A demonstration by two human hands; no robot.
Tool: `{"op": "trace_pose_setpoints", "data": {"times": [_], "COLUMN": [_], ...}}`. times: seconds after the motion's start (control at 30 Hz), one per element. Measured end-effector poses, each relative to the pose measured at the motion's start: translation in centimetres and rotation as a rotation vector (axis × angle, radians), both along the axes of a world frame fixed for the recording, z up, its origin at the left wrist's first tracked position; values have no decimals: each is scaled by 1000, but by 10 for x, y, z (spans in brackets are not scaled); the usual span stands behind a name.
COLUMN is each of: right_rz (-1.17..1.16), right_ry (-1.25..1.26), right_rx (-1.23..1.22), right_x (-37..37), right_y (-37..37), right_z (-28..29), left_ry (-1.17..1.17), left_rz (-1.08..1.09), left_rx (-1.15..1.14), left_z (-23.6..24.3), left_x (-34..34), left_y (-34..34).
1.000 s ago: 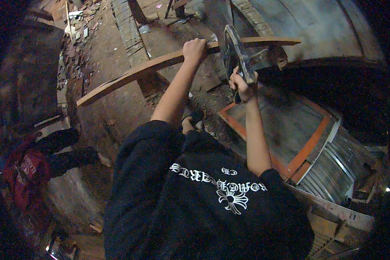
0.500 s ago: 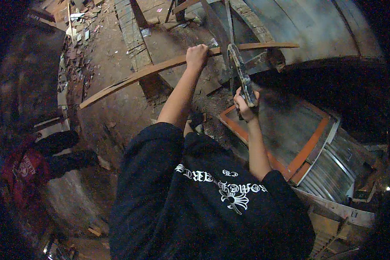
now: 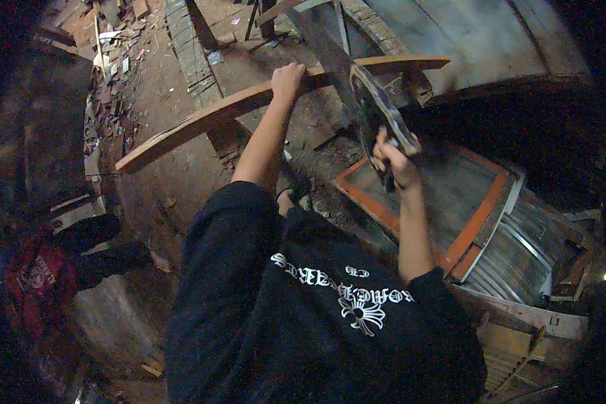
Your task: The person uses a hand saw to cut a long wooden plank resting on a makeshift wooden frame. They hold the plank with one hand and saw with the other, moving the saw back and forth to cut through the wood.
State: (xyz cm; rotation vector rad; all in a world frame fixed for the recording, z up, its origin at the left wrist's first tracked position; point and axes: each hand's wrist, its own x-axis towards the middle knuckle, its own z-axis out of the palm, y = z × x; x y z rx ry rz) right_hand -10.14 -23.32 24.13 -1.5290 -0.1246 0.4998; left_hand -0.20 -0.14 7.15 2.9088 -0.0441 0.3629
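Observation:
My left hand (image 3: 288,82) is closed on a long wooden strip (image 3: 195,122), which runs from the lower left up to the right. My right hand (image 3: 396,161) grips the worn handle of a handsaw (image 3: 334,54). The dark saw blade slants up and to the left, crossing the strip a short way right of my left hand. Whether its teeth touch the wood I cannot tell. Under the strip, a rough timber beam (image 3: 190,60) lies on the left and another beam (image 3: 377,30) stands beyond the saw.
An orange-framed panel (image 3: 475,232) leans beside my right arm, next to a corrugated metal sheet (image 3: 518,259). Wood scraps (image 3: 108,101) litter the dirt floor at the far left. A red garment (image 3: 40,273) lies at the left. Large grey sheet (image 3: 491,40) at upper right.
The saw has turned so that its blade leans left and shows its flat side. My right hand has moved slightly right and down. The whole view has shifted a little.

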Motion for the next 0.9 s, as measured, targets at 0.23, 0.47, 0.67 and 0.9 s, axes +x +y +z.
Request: {"op": "trace_pose_setpoints", "data": {"times": [0.23,0.47,0.67,0.9], "right_rz": [-131,-114,-447,-343], "right_ry": [-46,-92,898,546], "right_rx": [-131,49,1313,1011], "right_x": [-70,-53,-63,-80], "right_y": [-34,-42,-89,-102], "right_z": [-34,-11,-67,-79], "left_ry": [110,99,2,-89], "left_rz": [58,44,45,66], "left_rx": [36,110,38,133], "left_z": [2,2,-14,-71], "left_x": [-10,-22,-61,-67], "left_y": [-13,-24,-53,-46]}}
